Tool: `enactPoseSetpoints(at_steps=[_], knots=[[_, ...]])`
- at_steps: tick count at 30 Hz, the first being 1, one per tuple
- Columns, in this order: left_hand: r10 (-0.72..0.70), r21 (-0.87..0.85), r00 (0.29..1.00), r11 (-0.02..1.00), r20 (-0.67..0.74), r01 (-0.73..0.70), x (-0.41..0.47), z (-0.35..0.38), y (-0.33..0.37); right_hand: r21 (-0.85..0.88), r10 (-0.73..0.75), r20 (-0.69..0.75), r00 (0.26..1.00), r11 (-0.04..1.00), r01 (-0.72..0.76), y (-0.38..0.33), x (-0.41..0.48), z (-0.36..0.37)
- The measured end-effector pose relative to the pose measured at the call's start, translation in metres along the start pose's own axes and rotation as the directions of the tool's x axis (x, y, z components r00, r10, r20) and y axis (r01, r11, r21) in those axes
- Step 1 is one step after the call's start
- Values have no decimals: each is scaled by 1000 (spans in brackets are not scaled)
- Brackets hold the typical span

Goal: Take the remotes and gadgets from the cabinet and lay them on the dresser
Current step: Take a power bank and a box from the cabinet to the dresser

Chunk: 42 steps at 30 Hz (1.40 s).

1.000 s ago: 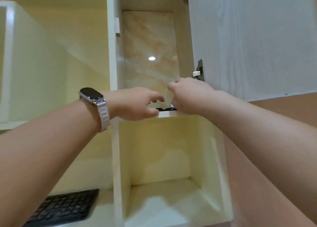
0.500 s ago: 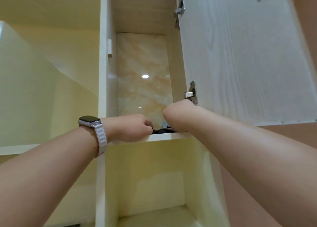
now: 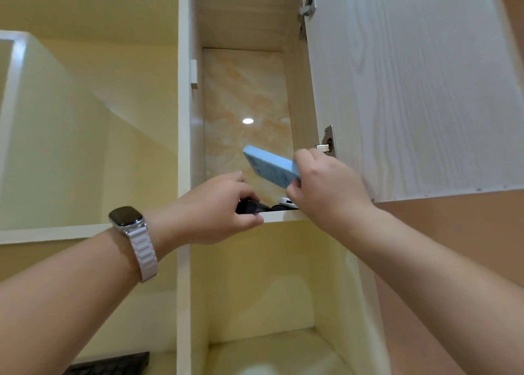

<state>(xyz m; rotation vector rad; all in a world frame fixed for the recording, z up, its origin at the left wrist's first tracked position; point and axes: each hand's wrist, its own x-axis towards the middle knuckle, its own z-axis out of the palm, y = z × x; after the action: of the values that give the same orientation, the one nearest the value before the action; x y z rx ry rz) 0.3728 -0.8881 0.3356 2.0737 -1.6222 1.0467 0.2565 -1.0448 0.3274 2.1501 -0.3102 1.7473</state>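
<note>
Light blue gadget (image 3: 270, 168), black remote (image 3: 251, 206), cream cabinet (image 3: 183, 119), marbled orange back panel (image 3: 243, 96)

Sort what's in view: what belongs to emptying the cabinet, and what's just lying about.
Job: light blue flat rectangular gadget in the right hand; black bar-shaped gadget gripped by the left hand; small white gadget on the cabinet shelf.
Lying about: black keyboard, lower left; white-banded wristwatch.

Door (image 3: 411, 91) open at right, divider (image 3: 183, 119) at left; gadgets (image 3: 280, 206) crowd shelf (image 3: 283, 216) front; room above free.
</note>
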Motion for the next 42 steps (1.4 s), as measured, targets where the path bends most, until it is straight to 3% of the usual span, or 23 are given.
enactPoseSetpoints(at_steps=[4, 7, 13, 17, 26, 32, 36, 42], knots=[[-2, 28, 992, 1000, -123, 5, -12, -2, 2, 95, 13, -290, 957, 995, 15, 5, -33, 0], [0, 91, 982, 996, -187, 17, -25, -1, 5, 161, 49, -342, 938, 987, 7, 5, -57, -2], [95, 160, 874, 987, -477, -20, -53, 3, 16, 359, 253, -167, 953, 916, -180, 2, -90, 3], [-32, 83, 839, 992, -543, 92, -67, 4, 28, 525, 393, 11, 920, 780, -339, -1, -104, 4], [-222, -35, 815, 970, -536, 241, -90, 21, 47, 745, 476, 291, 830, 432, -509, -7, -135, -5], [-364, -333, 768, 920, -527, 208, -118, 51, 62, 758, 469, 393, 791, 321, -567, -25, -165, -17], [-458, -600, 783, 788, -421, 139, -132, 73, 76, 707, 503, 420, 756, 341, -620, -35, -189, -28], [-525, -886, 841, 444, -133, 137, -158, 109, 82, 570, 629, 413, 659, 386, -725, -54, -223, -41]])
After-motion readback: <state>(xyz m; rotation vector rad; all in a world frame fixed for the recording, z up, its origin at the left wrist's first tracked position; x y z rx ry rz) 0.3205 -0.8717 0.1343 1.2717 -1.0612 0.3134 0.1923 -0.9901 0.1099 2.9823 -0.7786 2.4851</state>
